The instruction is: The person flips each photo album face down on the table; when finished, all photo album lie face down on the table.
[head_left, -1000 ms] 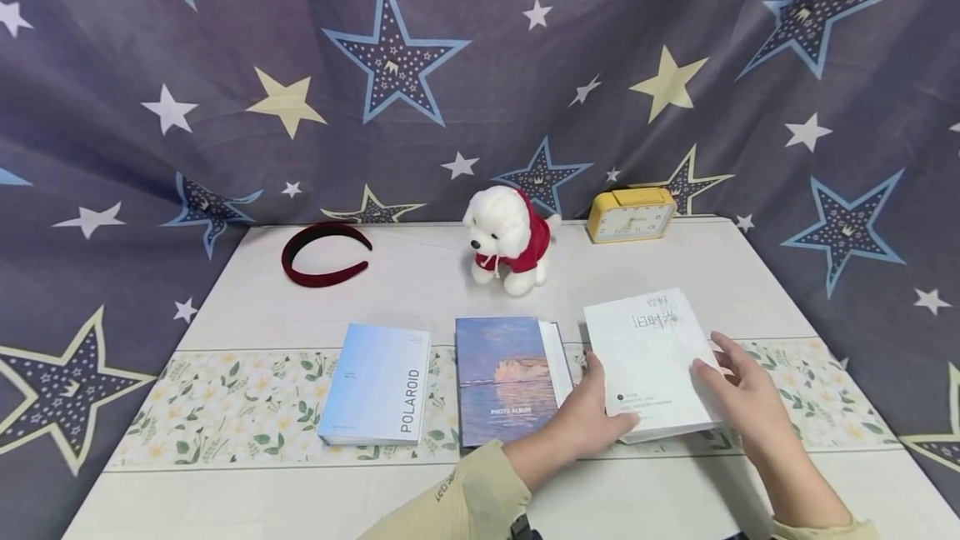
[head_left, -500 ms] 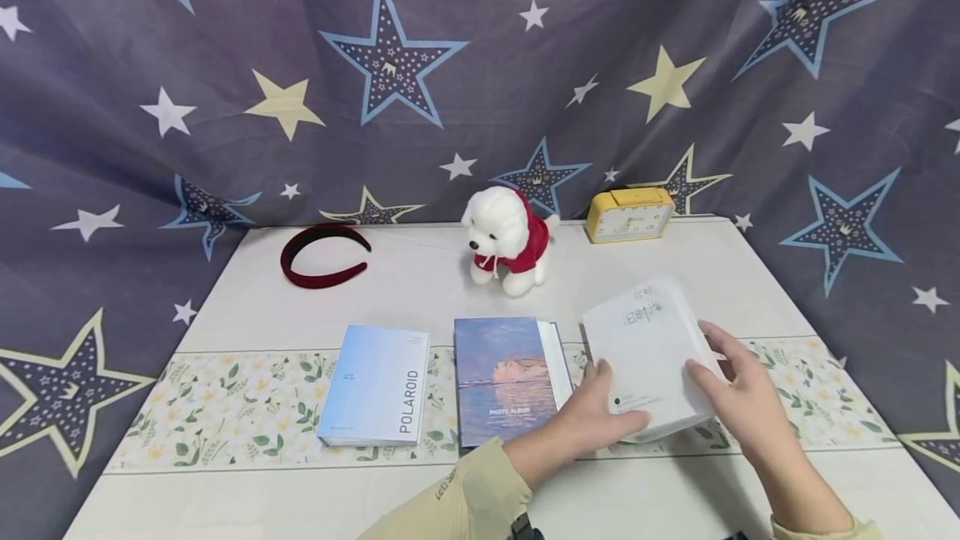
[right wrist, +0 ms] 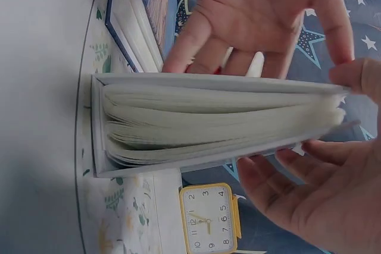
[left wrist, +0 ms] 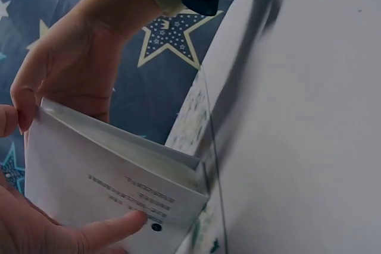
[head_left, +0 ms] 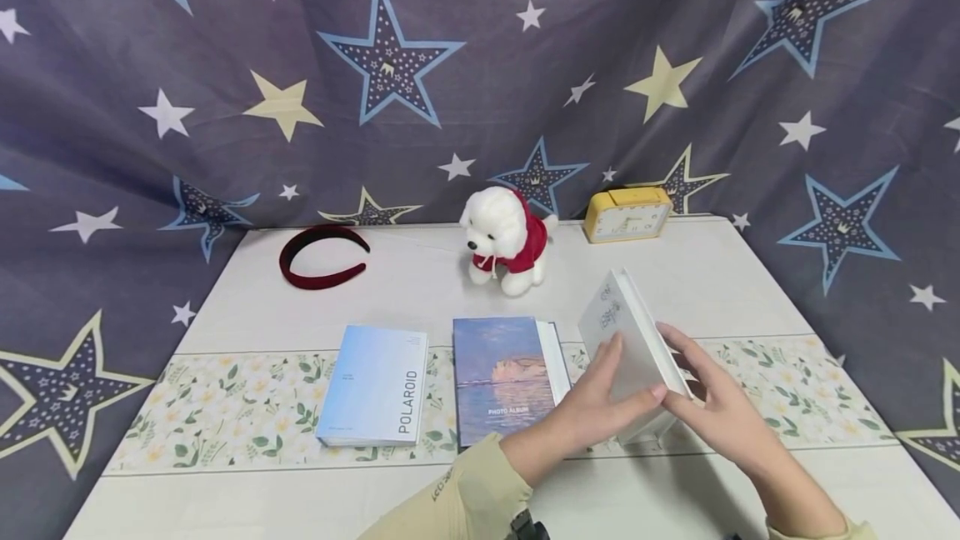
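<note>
A white photo album [head_left: 639, 359] stands tilted up at the right of the table, spine side down, its cream pages [right wrist: 214, 120] showing end-on in the right wrist view. My left hand [head_left: 588, 407] lies against its front cover with straight fingers, the thumb touching the upper edge. My right hand [head_left: 716, 407] grips the album's raised edge, thumb on the edge and fingers behind the back cover. Both thumb tips meet there. Small print and a black dot [left wrist: 156, 227] show on the cover in the left wrist view.
To the left lie a blue photo album [head_left: 498, 377] with a seaside picture and a pale blue POLAROID album [head_left: 372, 382]. Behind stand a white plush dog [head_left: 506, 240] in a red hoodie, a yellow clock [head_left: 628, 215] and a dark red headband [head_left: 318, 277].
The white album has turned from nearly flat, front cover up, to steeply tilted with its right edge raised and front facing left. Both hands have moved with it and come closer together.
</note>
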### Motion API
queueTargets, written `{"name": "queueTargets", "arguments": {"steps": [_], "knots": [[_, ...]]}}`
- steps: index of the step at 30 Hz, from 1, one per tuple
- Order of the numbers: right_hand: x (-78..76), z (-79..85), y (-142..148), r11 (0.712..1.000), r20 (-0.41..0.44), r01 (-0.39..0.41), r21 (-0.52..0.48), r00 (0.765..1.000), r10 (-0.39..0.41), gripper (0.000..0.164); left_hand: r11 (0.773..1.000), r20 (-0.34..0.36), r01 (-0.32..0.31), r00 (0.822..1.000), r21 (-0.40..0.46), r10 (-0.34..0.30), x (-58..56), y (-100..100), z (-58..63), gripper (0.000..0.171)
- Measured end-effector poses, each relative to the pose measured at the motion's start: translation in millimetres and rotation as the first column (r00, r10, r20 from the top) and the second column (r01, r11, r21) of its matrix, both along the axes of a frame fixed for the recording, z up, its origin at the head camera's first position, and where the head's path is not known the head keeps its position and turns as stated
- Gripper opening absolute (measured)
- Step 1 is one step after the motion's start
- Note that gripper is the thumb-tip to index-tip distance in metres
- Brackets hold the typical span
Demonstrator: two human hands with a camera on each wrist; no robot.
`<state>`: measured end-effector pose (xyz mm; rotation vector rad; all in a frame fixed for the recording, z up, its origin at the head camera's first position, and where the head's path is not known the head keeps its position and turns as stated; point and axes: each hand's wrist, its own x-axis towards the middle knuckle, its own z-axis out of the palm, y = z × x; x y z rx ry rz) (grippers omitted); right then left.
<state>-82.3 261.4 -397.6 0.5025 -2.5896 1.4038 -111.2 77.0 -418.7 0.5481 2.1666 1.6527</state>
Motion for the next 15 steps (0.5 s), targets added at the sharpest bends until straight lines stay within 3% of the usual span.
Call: {"name": "queueTargets", "arguments": {"steps": [8, 15], "knots": [[1.4, -4.5, -5, 0.998, 0.001, -0.061, 0.021, 0.998, 0.061, 0.075, 0.996, -0.085, -0.024, 0.996, 0.084, 0.031, -1.9, -3, 6.9, 0.106], [0.3, -11.7, -8, 0.992, 0.017, -0.125, 0.022, 0.992, 0.125, 0.079, 0.998, -0.114, -0.056, 0.992, 0.001, 0.056, -0.7, -5, 11.6, 0.110]]}}
